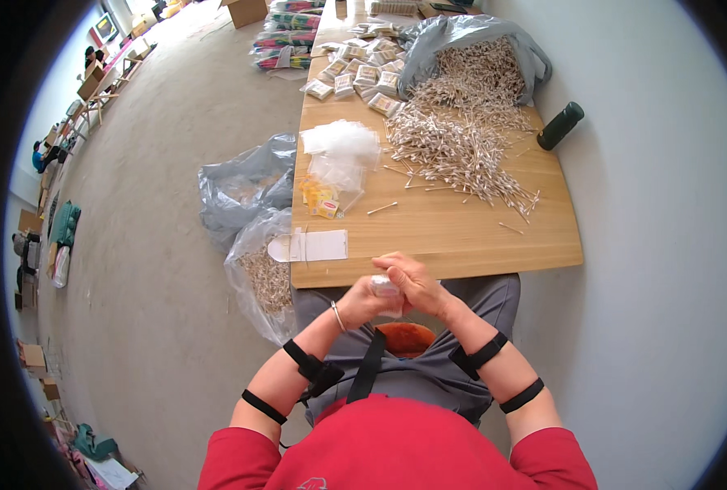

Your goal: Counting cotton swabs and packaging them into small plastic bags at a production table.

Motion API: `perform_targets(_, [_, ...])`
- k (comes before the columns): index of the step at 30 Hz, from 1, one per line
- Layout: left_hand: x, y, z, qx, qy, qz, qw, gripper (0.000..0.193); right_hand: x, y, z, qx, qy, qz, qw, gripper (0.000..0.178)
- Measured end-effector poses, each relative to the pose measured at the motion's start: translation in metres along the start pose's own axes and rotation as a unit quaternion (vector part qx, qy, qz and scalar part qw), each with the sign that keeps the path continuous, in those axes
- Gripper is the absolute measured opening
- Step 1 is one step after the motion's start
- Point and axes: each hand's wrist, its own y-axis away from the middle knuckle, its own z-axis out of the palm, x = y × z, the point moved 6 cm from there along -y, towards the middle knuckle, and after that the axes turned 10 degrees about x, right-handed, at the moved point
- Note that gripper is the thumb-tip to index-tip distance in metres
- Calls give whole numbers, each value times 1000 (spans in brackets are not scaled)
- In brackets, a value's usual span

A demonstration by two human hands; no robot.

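Observation:
Just past the table's near edge, over my lap, both hands meet around a small clear packet (385, 286) with something white inside. My left hand (362, 304) wraps around it from the left. My right hand (412, 283) closes over it from the other side, its fingers partly overlapping the packet. On the table beyond lie loose cotton swabs (461, 155) in a large heap, with a few strays near the front. To the left are flat clear plastic bags (343, 147), yellow and white printed cards (321, 198) and a white card holder (323, 245) near the table's edge.
A grey plastic bag (417, 61) spills swabs at the back of the wooden table (445, 249). Filled packets (366, 75) pile up beside it. A dark green bottle (560, 126) stands by the wall. Bags (249, 192) and a clear sack of swabs (263, 279) sit left of the table.

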Motion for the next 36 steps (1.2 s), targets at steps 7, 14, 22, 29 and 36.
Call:
perform_targets(7, [18, 1, -11, 38, -1, 13, 999, 12, -46, 4, -16, 83, 198, -200, 956, 23])
perform_targets(14, [19, -1, -13, 69, -9, 26, 997, 8, -56, 3, -11, 152, 251, -210, 933, 19])
perform_targets(22, [17, -4, -15, 79, -85, 50, 992, 6, -62, -1, -13, 136, 259, -219, 931, 17])
perform_targets(29, [21, -5, -15, 81, -128, 105, 983, 4, -68, 3, -11, 137, 285, -264, 911, 12])
perform_targets(36, [31, 0, -15, 115, -252, 137, 951, 10, -64, 1, -16, 74, 252, -198, 944, 14])
